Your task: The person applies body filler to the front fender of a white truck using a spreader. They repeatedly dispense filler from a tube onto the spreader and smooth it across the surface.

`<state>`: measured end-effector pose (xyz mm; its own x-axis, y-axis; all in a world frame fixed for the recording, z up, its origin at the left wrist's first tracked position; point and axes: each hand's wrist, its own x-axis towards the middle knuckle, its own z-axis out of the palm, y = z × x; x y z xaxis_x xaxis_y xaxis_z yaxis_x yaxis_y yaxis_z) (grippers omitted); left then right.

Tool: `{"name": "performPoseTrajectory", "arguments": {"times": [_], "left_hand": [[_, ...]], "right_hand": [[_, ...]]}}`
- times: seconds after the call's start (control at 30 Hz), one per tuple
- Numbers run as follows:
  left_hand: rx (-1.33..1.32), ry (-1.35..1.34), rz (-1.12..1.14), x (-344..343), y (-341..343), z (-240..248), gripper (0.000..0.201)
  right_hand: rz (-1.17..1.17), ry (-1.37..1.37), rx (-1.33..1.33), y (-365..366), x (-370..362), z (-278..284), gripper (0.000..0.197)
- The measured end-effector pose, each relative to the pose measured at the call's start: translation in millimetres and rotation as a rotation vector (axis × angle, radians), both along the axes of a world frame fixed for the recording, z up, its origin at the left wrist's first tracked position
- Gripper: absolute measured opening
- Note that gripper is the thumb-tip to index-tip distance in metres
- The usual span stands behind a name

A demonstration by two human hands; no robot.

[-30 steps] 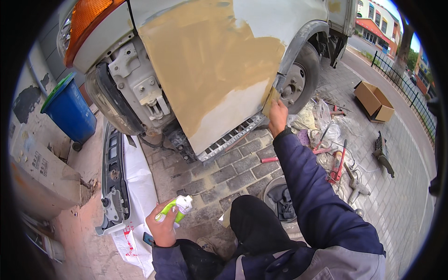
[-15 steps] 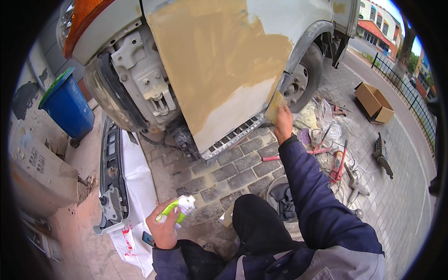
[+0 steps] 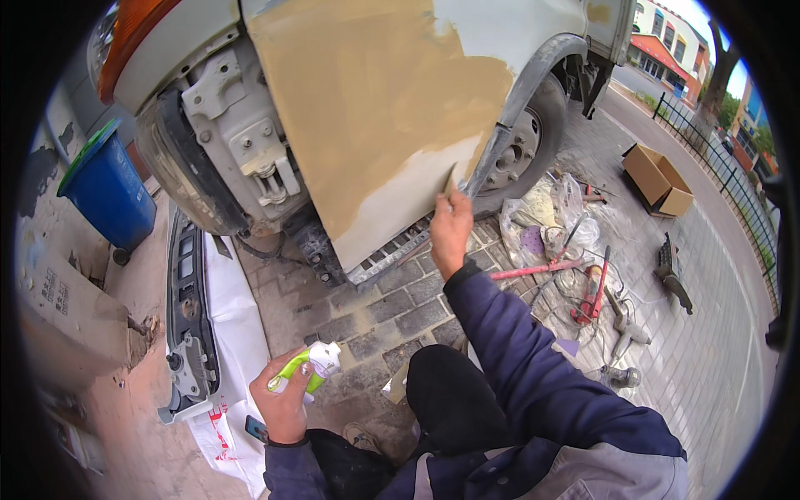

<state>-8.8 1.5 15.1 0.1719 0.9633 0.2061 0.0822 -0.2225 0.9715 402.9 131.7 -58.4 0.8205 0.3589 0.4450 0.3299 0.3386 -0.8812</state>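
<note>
My right hand [image 3: 452,229] grips a thin, flat yellowish spreader [image 3: 451,178]. It is tilted nearly edge-on at the lower right of the vehicle's white door panel [image 3: 392,200]; whether it touches the panel I cannot tell. Tan filler [image 3: 367,108] covers most of this panel, leaving a pale band along the bottom. Low on the left, my left hand [image 3: 285,406] is wrapped round a crumpled white and green tube [image 3: 322,359], its white end facing right and up. Below the panel runs a slotted metal step edge [image 3: 385,265].
A wheel [image 3: 533,142] stands right of the panel. Red-handled tools [image 3: 592,296] and plastic bags lie on the paving, with a cardboard box [image 3: 658,179] beyond. Leftward are a black trim frame [image 3: 190,292] on a white sheet [image 3: 237,317] and a blue bin [image 3: 112,196].
My right hand has moved left with the spreader, from beside the wheel arch onto the panel's lower right area, and the spreader has turned edge-on. My left hand still holds the tube.
</note>
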Motion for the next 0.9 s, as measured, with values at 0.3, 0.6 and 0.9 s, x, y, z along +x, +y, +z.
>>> {"name": "performPoseTrajectory", "arguments": {"times": [0.3,0.6,0.9], "left_hand": [[-0.087,-0.01,0.004,12.8,0.5,-11.6,0.028],[-0.05,-0.018,0.047,1.1,-2.3,-0.3,0.029],[-0.07,-0.033,0.04,11.0,0.9,-5.1,0.03]], "right_hand": [[0.232,0.475,0.164,-28.1,21.9,7.7,0.031],[0.015,0.431,0.023,32.6,19.7,14.9,0.039],[0.288,0.549,0.19,-29.7,-13.6,-7.4,0.016]]}}
